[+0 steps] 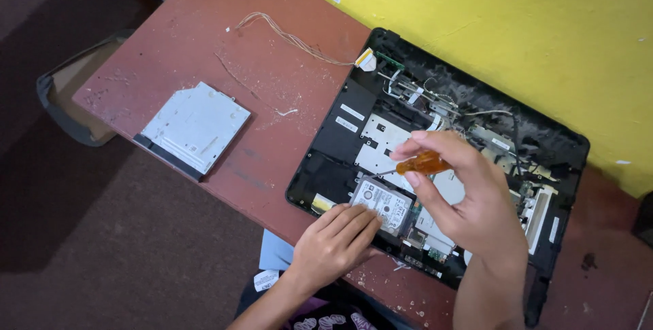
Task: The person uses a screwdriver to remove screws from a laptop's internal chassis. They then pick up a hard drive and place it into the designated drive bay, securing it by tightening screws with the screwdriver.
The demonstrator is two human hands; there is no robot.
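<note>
Left hand [337, 238]: at the near edge of the desk, palm down, fingers laid flat and loosely together; fingertips rest on the near corner of the hard drive, pressing rather than gripping.
Hard drive [383, 204]: small flat metal box with a pale label, sitting in its bay at the near-left part of the opened laptop; appears slightly tilted, though I cannot tell if it is free of its connector. Judged stiff, dense for its size, smooth-cased and sensitive to knocks; best held by the two long side edges, off the label face and the connector end.
Right hand [469, 197]: closed around the screwdriver, thumb and fingers pinching the handle.
Screwdriver [422, 163]: short, amber translucent handle, thin shaft pointing left toward the far edge of the hard drive; tip too small to read.
Laptop [340, 146]: black base, cover off, boards and wires exposed, lying along the desk's right part against the yellow wall [544, 24].
Disc drive [194, 127]: flat grey tray unit, near the left edge, well apart.
Loose wires [286, 34]: toward the far edge.
Desk [204, 38]: reddish-brown, dusty.
</note>
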